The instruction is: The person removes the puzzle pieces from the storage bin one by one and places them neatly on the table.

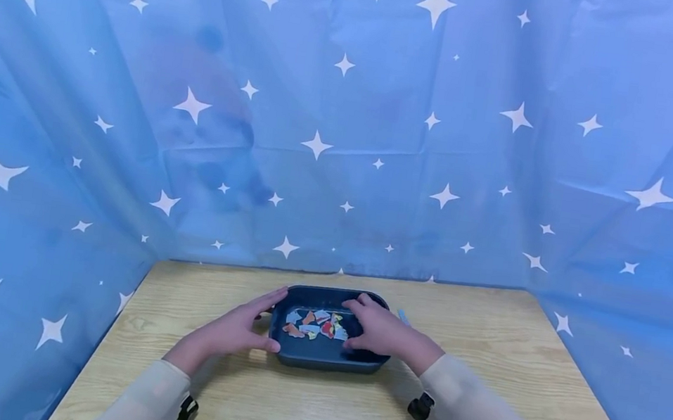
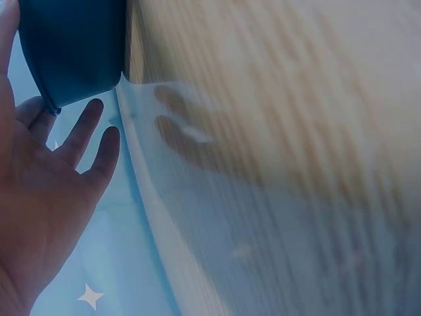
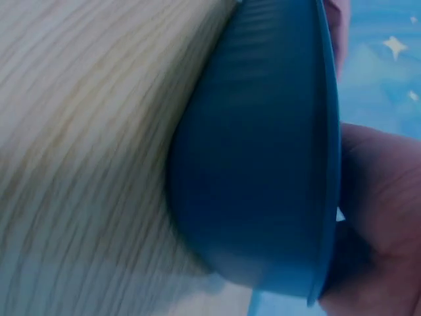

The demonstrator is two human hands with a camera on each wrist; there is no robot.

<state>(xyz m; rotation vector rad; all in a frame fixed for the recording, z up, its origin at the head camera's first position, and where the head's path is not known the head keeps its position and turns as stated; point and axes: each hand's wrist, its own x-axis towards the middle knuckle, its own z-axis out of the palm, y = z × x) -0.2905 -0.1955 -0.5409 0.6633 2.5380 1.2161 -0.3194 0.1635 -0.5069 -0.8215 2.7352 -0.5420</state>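
Note:
A dark blue oblong tray stands on the wooden table, with several small flat colourful pieces, like jigsaw puzzle pieces, lying on its bottom. My left hand is at the tray's left end, thumb by the near corner and fingers spread along the side. The left wrist view shows its fingertips close to the tray's rim. Reaching over the right end is my right hand, fingers and thumb spread apart above the inside of the tray. Its thumb side shows just past the rim in the right wrist view; its fingertips are hidden there.
A small light blue object lies on the table behind my right wrist, partly covered. A blue curtain with white stars hangs along the back and both sides. Small black cameras sit on both wrists.

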